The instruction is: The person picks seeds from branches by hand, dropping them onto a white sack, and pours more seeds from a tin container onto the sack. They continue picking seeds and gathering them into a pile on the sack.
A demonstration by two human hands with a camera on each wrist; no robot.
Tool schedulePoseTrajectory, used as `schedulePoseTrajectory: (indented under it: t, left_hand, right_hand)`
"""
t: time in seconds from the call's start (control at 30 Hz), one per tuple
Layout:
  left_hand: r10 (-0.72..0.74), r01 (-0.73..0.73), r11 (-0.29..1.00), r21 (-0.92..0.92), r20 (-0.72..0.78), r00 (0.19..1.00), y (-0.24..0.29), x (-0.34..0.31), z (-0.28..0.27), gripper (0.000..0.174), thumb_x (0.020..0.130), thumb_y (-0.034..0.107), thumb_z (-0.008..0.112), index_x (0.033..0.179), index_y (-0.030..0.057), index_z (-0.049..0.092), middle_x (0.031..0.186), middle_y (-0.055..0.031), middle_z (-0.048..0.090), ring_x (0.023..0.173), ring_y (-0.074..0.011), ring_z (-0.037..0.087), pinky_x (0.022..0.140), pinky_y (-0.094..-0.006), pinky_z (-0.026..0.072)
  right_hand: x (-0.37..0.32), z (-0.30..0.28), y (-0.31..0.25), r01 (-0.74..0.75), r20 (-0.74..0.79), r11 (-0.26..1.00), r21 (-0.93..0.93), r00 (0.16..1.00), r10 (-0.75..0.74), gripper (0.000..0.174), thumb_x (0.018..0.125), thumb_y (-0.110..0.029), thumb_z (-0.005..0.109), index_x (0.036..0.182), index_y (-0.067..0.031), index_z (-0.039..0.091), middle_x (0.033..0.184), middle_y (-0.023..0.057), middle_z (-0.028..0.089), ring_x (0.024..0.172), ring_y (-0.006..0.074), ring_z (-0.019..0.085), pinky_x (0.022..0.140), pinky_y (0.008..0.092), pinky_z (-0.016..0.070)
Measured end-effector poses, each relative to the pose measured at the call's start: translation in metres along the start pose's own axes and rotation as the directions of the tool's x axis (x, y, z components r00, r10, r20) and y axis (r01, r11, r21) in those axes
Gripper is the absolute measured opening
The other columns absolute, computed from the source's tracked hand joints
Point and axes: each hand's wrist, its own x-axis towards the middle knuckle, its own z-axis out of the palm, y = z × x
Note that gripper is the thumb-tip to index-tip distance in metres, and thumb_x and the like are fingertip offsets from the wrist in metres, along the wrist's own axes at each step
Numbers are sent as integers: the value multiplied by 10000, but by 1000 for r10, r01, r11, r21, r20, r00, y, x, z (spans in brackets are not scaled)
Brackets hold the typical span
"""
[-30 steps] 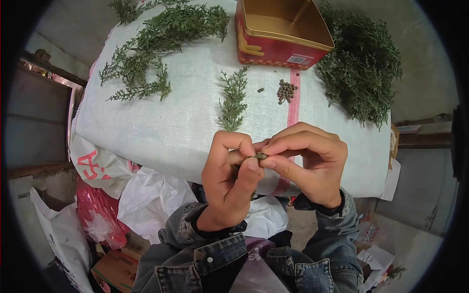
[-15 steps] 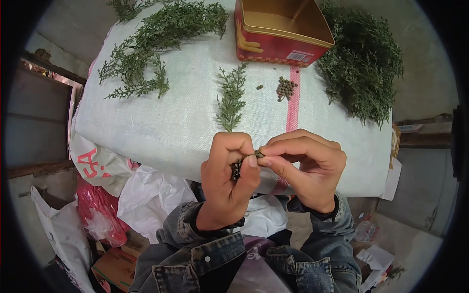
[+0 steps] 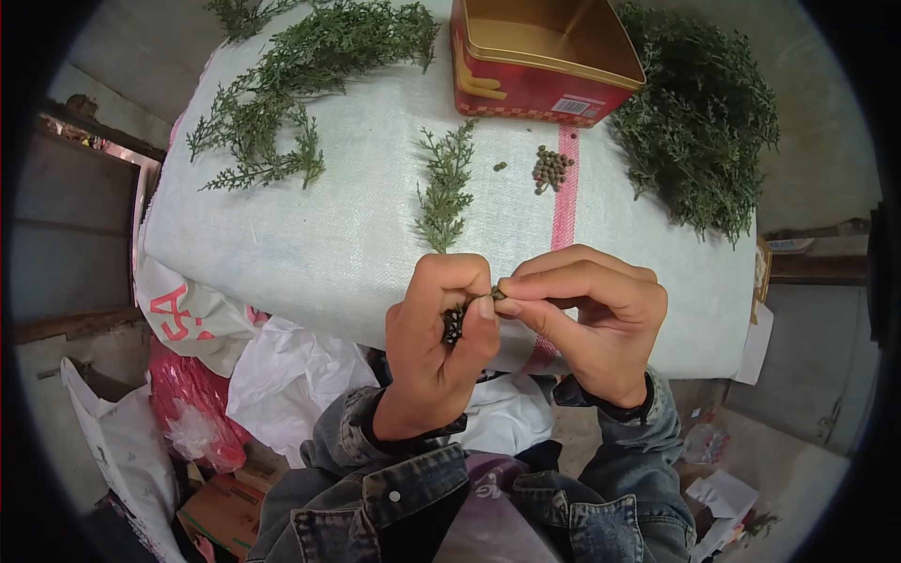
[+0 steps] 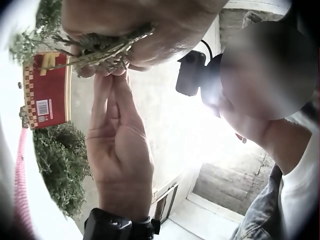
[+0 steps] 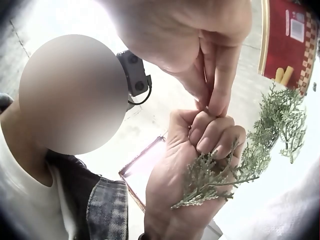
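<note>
My left hand (image 3: pixel 436 347) curls its fingers round a green conifer sprig (image 5: pixel 205 180), whose leafy end sticks out below the fist in the right wrist view. Between the thumb and index finger of my right hand (image 3: pixel 601 324) is a small greenish piece (image 3: pixel 497 294), pinched right at the left fingertips and mostly covered. Both hands meet above the near edge of a white woven sack (image 3: pixel 310 253). Ahead of them lie a loose sprig (image 3: pixel 443 192) and a small cluster of round brown-green seeds (image 3: pixel 552 170), with a couple more seeds (image 3: pixel 500 166) beside it.
A red tin box (image 3: pixel 526 94) with a gold inside stands uncovered at the back. Conifer branches (image 3: pixel 328 56) spread at the back left, and a thick heap of them (image 3: pixel 699 131) lies at the right. Plastic bags (image 3: pixel 296 380) sit below the sack's left side.
Dark foliage in the left palm has come into view, and less of the greenish piece shows between the fingertips. Both hands stay in nearly the same place.
</note>
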Motion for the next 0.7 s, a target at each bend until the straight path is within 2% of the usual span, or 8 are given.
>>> schedulePoseTrajectory:
  t: [0.07, 0.17, 0.33, 0.47, 0.57, 0.7]
  left_hand:
    - [-5, 5, 1000, -3, -5, 1000, 0, 0, 0, 78, 960, 29, 521, 1026, 8, 484, 655, -15, 515, 592, -46, 423, 553, -216, 351]
    - [-51, 49, 999, 20, 85, 995, -1, -1, -6, 110, 1002, 86, 496, 1043, -9, 459, 788, -15, 546, 690, -27, 436, 619, -178, 350]
    - [-52, 48, 998, 32, 128, 990, -4, 1, -12, 109, 1000, 87, 503, 1043, -9, 472, 784, -13, 549, 677, -28, 447, 601, -181, 354]
    - [-69, 50, 991, 122, 157, 985, 8, 6, -16, 87, 984, 60, 513, 1032, -7, 486, 767, -11, 549, 643, -31, 446, 575, -184, 356]
    - [-18, -7, 986, 165, 149, 989, 11, 9, -16, 156, 889, -39, 576, 1030, 8, 526, 697, -40, 536, 600, -68, 459, 563, -226, 403]
    - [40, -55, 976, 210, 73, 997, 11, 5, -13, 180, 867, -60, 598, 1028, 3, 545, 722, -49, 553, 603, -79, 480, 569, -224, 421]
  right_hand:
    - [0, -1, 0, -9, 2, 1000, 14, 1000, 9, 186, 744, 112, 760, 913, 40, 732, 885, 164, 713, 777, 182, 702, 669, 262, 570]
    - [0, -1, 2, -26, 7, 999, 20, 1000, 25, 184, 740, 113, 762, 907, 40, 733, 880, 163, 713, 777, 183, 702, 672, 263, 570]
    - [-1, -1, 0, -91, 25, 996, 20, 996, 91, 173, 746, 108, 764, 904, 45, 733, 877, 164, 713, 792, 184, 705, 688, 264, 581]
    - [1, -1, -4, -151, 37, 988, 25, 988, 150, 161, 753, 105, 761, 902, 50, 732, 878, 166, 713, 796, 182, 708, 695, 266, 592]
    - [4, -1, -11, -199, 36, 979, 40, 980, 198, 151, 759, 104, 759, 898, 53, 731, 878, 165, 714, 788, 179, 708, 693, 267, 597]
    - [5, 0, -19, -286, 20, 955, 79, 958, 286, 133, 766, 100, 757, 890, 58, 727, 877, 161, 716, 766, 173, 708, 686, 267, 599]
